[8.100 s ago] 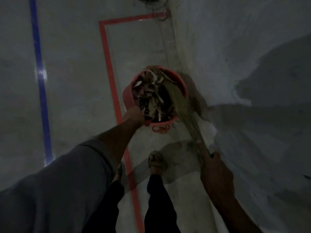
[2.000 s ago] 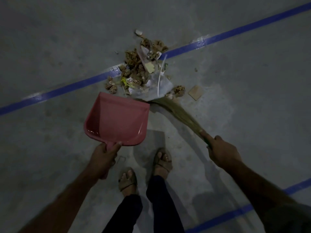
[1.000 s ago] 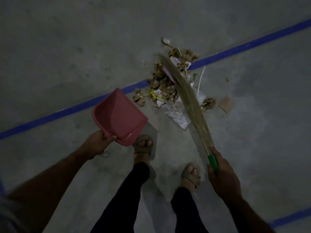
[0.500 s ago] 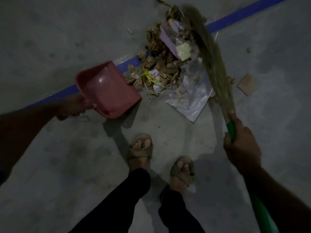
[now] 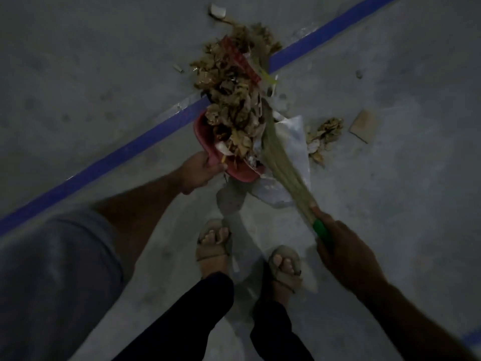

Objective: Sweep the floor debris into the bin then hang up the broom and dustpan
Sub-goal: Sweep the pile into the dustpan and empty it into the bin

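The light is dim and the picture a little smeared, so I can't name most of what is in the debris [image 5: 229,84]: brownish crumpled scraps, a red strip, a bit of yellow. The dustpan [image 5: 208,142] is mostly buried under it; only its red rim at 9 o'clock of the heap and its near edge show. My left arm's grey sleeve [image 5: 57,269] fills the 8 o'clock corner, and my right forearm runs out of the view at 4 o'clock. No bin shows anywhere here.

The dustpan holds a heaped load of the scraps, and the pile runs on past its mouth toward 12 o'clock, across the blue floor line [image 5: 145,136]. A pale plastic sheet [image 5: 291,142] lies partly under the broom and the pan. A smaller clump of scraps [image 5: 325,134] and a flat brown piece [image 5: 363,126] lie apart on the floor at 3 o'clock of the pan, and a white bit [image 5: 218,10] lies at the top edge.

My left hand [image 5: 200,170] grips the dustpan at its near end, fingers curled round it. My right hand [image 5: 346,254] is closed round the broom's [image 5: 279,157] green handle, forefinger stretched along the bristle base. The bristles slant toward 11 o'clock, against the right side of the heap. My sandalled feet [image 5: 213,243] stand at 6 o'clock of the pan.
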